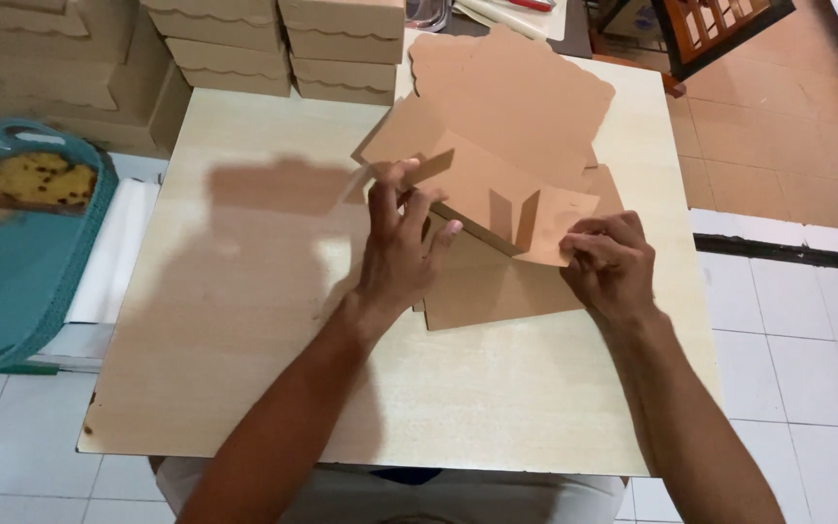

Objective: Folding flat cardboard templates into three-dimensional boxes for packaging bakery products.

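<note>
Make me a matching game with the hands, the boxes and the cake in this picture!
Things:
1. left hand
2. right hand
3. finished boxes
4. cake

Places:
A. stacked at the far edge of the table
B. on the teal tray to the left
C. pinching the left flap of the flat cardboard
D. pressing the cardboard's right corner

Pairs: 1-C, 2-D, 3-A, 4-B
</note>
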